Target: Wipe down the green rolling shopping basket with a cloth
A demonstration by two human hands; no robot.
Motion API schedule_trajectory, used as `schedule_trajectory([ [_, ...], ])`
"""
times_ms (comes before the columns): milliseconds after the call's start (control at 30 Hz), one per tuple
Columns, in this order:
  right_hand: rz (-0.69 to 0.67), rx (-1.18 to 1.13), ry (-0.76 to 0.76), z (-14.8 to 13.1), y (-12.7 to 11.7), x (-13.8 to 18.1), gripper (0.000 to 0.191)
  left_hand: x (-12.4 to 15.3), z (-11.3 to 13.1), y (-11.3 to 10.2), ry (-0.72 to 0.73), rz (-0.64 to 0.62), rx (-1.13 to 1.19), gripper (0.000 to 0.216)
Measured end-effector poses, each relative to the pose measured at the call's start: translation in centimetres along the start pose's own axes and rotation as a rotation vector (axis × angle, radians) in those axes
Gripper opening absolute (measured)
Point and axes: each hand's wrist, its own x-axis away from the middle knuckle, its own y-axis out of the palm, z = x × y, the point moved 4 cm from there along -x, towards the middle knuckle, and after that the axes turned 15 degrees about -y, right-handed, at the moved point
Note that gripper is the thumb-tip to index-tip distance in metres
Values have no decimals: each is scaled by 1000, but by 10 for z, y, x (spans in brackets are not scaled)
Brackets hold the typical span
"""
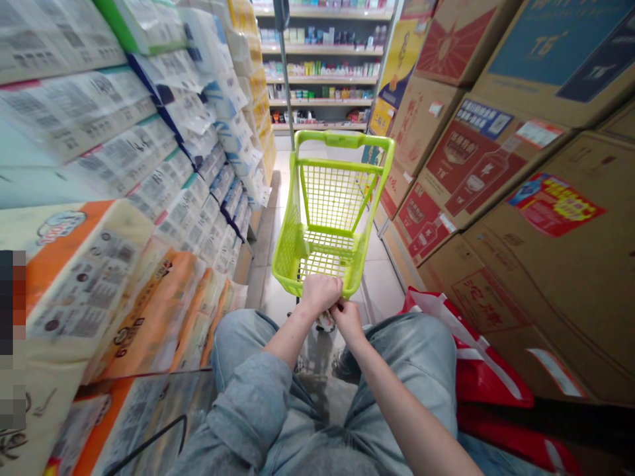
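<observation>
A lime-green plastic shopping basket on wheels (pixel 331 198) stands empty in a narrow aisle just ahead of me. My left hand (pixel 321 291) is closed as a fist over the basket's near rim. My right hand (pixel 347 317) sits right beside it, fingers curled and touching the left hand; what it holds is hidden. My legs in grey-blue trousers (pixel 258 377) are bent below, as if I am crouching.
Stacked packs of tissue paper (pixel 124 198) wall the left side. Brown cardboard cartons (pixel 520 218) are piled on the right, with a red bag (pixel 476 357) at their foot. Product shelves (pixel 322 73) close the far end of the tiled aisle.
</observation>
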Motion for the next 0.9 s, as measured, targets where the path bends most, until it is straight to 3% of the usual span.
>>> schedule_trajectory([
  [167,18,22,68,14,-18,9,22,0,4,0,42,2,-8,34],
  [300,226,-27,111,26,-49,10,32,-1,5,1,53,33,0,36],
  [467,388,-300,110,8,-60,-7,36,-1,7,0,86,57,-24,31],
  [600,443,-357,84,-7,-66,-10,37,-3,8,1,76,50,-23,32],
  [700,446,-196,-9,-20,-77,-12,37,-5,9,1,61,45,-11,38],
  [900,227,297,-240,-51,-79,-31,31,-6,8,2,37,32,-11,36],
])
